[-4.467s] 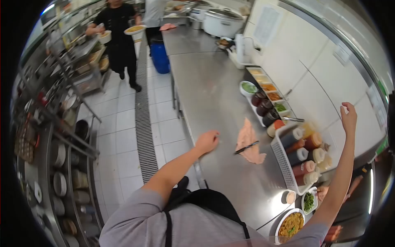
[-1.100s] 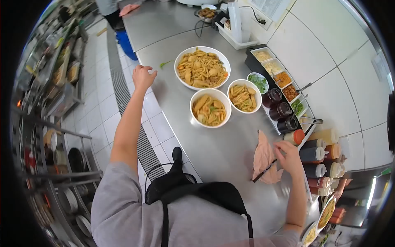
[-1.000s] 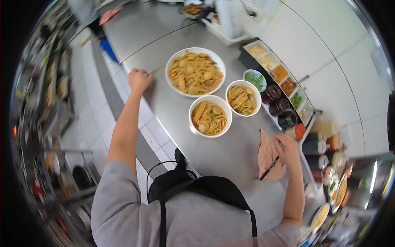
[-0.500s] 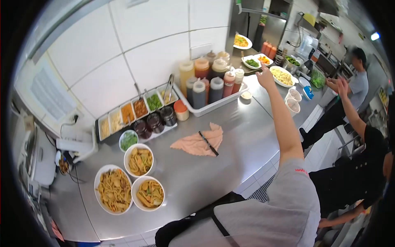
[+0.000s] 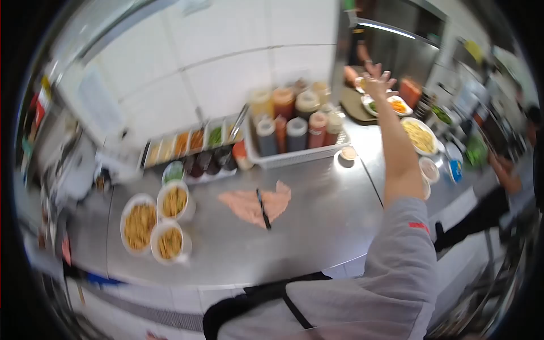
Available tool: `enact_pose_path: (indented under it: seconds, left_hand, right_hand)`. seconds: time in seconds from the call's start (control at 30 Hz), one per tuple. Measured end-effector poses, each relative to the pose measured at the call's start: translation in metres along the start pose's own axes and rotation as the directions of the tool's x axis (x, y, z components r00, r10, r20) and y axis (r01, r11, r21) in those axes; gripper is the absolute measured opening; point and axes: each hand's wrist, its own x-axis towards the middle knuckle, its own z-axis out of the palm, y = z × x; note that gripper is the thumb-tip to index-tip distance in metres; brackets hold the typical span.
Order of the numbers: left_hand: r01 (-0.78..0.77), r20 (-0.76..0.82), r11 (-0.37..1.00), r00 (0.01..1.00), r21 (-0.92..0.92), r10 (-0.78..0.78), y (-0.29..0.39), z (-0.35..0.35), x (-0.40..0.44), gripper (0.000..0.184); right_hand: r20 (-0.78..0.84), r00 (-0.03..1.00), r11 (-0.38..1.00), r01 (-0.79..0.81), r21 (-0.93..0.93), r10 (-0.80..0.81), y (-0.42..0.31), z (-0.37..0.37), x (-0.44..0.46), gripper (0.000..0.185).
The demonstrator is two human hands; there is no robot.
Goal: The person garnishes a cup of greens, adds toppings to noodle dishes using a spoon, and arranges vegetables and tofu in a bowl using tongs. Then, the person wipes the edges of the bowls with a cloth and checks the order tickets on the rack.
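My right hand [image 5: 378, 82] is stretched far out to the back right, fingers spread. It appears to hold nothing. Behind and below it are a white dish with greens and orange shreds [image 5: 398, 106] and a partly hidden white plate [image 5: 359, 86], both on a brown surface [image 5: 354, 105]. Another person's hand and forearm [image 5: 364, 55] show at the opening just beyond. My left hand is out of view. On the steel counter [image 5: 317, 226] lies a pink cloth [image 5: 241, 205] with a black pen-like stick [image 5: 263, 211] across it.
Two bowls [image 5: 174, 202] and an oval dish of noodles [image 5: 139, 226] stand at left. Sauce bottles fill a white basket [image 5: 303, 157]; topping trays [image 5: 181, 141] line the wall. A noodle bowl [image 5: 419, 136] stands right, near a co-worker's arm [image 5: 504, 173].
My right hand has reached farther back, and its fingers have spread. The view has shifted. Another person's arm has appeared in the opening; the black-clad co-worker at right has left view.
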Motion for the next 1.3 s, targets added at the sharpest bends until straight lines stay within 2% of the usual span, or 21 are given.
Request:
enact_pose_path:
  seconds: [0.03, 0.07, 0.1, 0.13, 0.17, 0.23, 0.33, 0.37, 0.43, 0.47, 0.53, 0.63, 0.73, 0.83, 0.9, 1.0, 1.07, 1.1, 1.17, 1.23, 1.3]
  left_hand:
    - [0.019, 0.026, 0.998, 1.000, -0.064, -0.017, -0.013, 0.004, 0.005, 0.042]
    - [0.064, 0.049, 0.989, 0.997, -0.133, -0.058, -0.025, 0.003, 0.005, 0.042]
    - [0.036, -0.072, 0.874, 0.994, -0.485, -0.081, -0.027, 0.020, -0.003, 0.042]
    - [0.015, -0.070, 0.912, 0.996, -0.410, -0.047, -0.025, 0.021, -0.001, 0.036]
    - [0.066, -0.020, 0.875, 0.996, -0.479, -0.086, 0.025, 0.020, -0.042, 0.030]
    - [0.113, 0.013, 0.782, 0.991, -0.613, -0.132, 0.071, 0.027, -0.073, 0.051]
    - [0.056, 0.084, 0.771, 0.996, -0.635, -0.002, 0.110, 0.036, -0.094, 0.050]
    - [0.035, 0.096, 0.791, 0.995, -0.611, 0.031, 0.127, 0.038, -0.102, 0.047]
    - [0.018, 0.107, 0.788, 0.992, -0.615, 0.061, 0.151, 0.044, -0.107, 0.044]
    - [0.001, 0.134, 0.783, 0.985, -0.622, 0.106, 0.157, 0.049, -0.106, 0.041]
    - [0.000, 0.154, 0.785, 0.981, -0.619, 0.121, 0.162, 0.062, -0.097, 0.040]
    - [0.024, 0.189, 0.783, 0.975, -0.622, 0.120, 0.163, 0.078, -0.085, 0.038]
    - [0.018, 0.235, 0.826, 0.962, -0.563, 0.139, 0.172, 0.081, -0.063, 0.034]
    - [-0.043, 0.271, 0.853, 0.939, -0.519, 0.212, 0.164, 0.077, -0.025, 0.033]
    - [-0.045, 0.264, 0.859, 0.942, -0.509, 0.206, 0.169, 0.078, 0.003, 0.032]
    - [-0.069, 0.278, 0.857, 0.930, -0.511, 0.240, 0.182, 0.095, 0.046, 0.024]
    - [-0.059, 0.308, 0.855, 0.918, -0.515, 0.249, 0.190, 0.118, 0.071, 0.023]
    - [-0.053, 0.348, 0.857, 0.899, -0.513, 0.264, 0.192, 0.132, 0.084, 0.022]
    - [-0.097, 0.358, 0.838, 0.873, -0.538, 0.330, 0.190, 0.168, 0.107, 0.021]
    - [-0.184, 0.327, 0.874, 0.876, -0.451, 0.353, 0.192, 0.199, 0.123, 0.020]
    - [-0.265, 0.313, 0.899, 0.871, -0.348, 0.378, 0.190, 0.220, 0.137, 0.020]
  right_hand:
    - [-0.106, 0.963, 0.930, 0.204, -0.307, -0.246, -0.003, 0.020, 0.017, 0.054]
    - [-0.371, 0.911, 0.836, 0.339, 0.432, -0.178, -0.007, 0.011, 0.019, 0.039]
    - [-0.326, 0.889, 0.912, 0.383, 0.146, -0.321, -0.024, -0.013, 0.014, 0.036]
    - [-0.165, 0.968, 0.533, 0.243, 0.811, -0.189, -0.039, -0.041, 0.004, 0.033]
    - [-0.176, 0.965, 0.367, 0.238, 0.899, -0.194, -0.065, -0.076, -0.026, 0.033]
    - [-0.298, 0.891, 0.164, 0.369, 0.915, -0.343, -0.108, -0.101, -0.054, 0.026]
    - [-0.373, 0.763, -0.118, 0.369, 0.922, -0.529, -0.173, -0.135, -0.115, 0.022]
    - [-0.383, 0.749, -0.141, 0.368, 0.919, -0.540, -0.197, -0.135, -0.128, 0.022]
    - [-0.589, 0.434, -0.077, 0.758, 0.647, -0.682, -0.241, -0.135, -0.149, 0.023]
    - [-0.591, 0.426, -0.083, 0.760, 0.645, -0.685, -0.263, -0.131, -0.154, 0.023]
    - [-0.229, 0.234, 0.156, 0.936, 0.314, -0.945, -0.310, -0.119, -0.161, 0.023]
    - [-0.006, 0.265, 0.265, 0.964, 0.024, -0.964, -0.365, -0.048, -0.154, 0.023]
    - [0.159, 0.397, 0.397, 0.917, -0.037, -0.904, -0.393, 0.033, -0.129, 0.028]
    - [0.417, 0.129, 0.043, 0.977, -0.209, -0.900, -0.393, -0.017, -0.118, 0.023]
    - [0.595, 0.136, 0.055, 0.987, -0.152, -0.792, -0.405, -0.063, -0.116, 0.021]
    - [0.622, 0.077, 0.092, 0.996, -0.007, -0.779, -0.421, -0.126, -0.107, 0.023]
    - [0.693, 0.315, 0.679, 0.650, 0.340, -0.649, -0.440, -0.215, -0.136, 0.026]
    - [0.675, 0.319, 0.664, 0.666, 0.339, -0.666, -0.465, -0.238, -0.145, 0.026]
    - [0.405, 0.214, 0.377, 0.844, 0.381, -0.889, -0.513, -0.274, -0.164, 0.033]
    - [-0.249, 0.040, -0.079, 0.889, 0.451, -0.968, -0.566, -0.316, -0.216, 0.050]
    - [-0.212, 0.052, -0.050, 0.890, 0.453, -0.976, -0.633, -0.379, -0.277, 0.064]
